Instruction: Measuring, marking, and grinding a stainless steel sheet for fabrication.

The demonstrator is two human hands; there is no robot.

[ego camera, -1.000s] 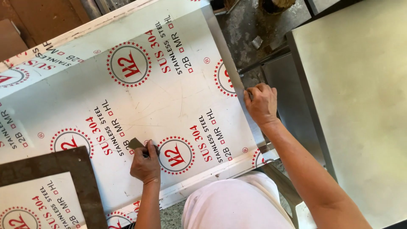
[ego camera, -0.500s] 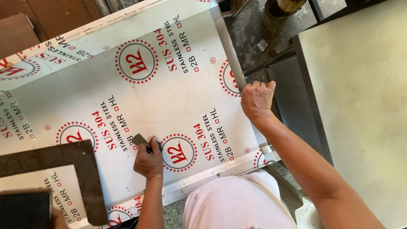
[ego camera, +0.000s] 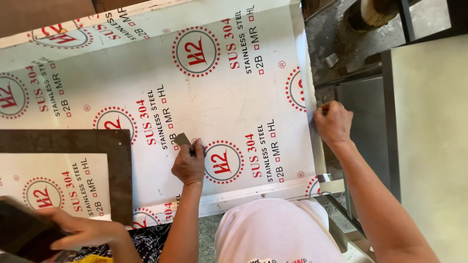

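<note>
A large steel sheet (ego camera: pixel 229 92), covered in white protective film with red round marks and lettering, lies flat in front of me. My left hand (ego camera: pixel 188 163) rests on it near the front edge, pinching a small dark flat piece (ego camera: pixel 181 140) whose tip touches the film. My right hand (ego camera: pixel 333 122) is closed on the sheet's upturned right edge (ego camera: pixel 306 92).
A dark brown flat frame (ego camera: pixel 119 165) lies on the sheet at the left. Another person's hand (ego camera: pixel 83 230) at the lower left holds a dark flat object (ego camera: pixel 19 229). A pale tabletop (ego camera: pixel 434 146) stands to the right, with a metal frame and rubble-strewn floor (ego camera: pixel 336 48) between.
The view has drifted, so the sheet appears further right and lower. Another person's hand with a dark object has come in at the lower left. Both my hands keep their holds.
</note>
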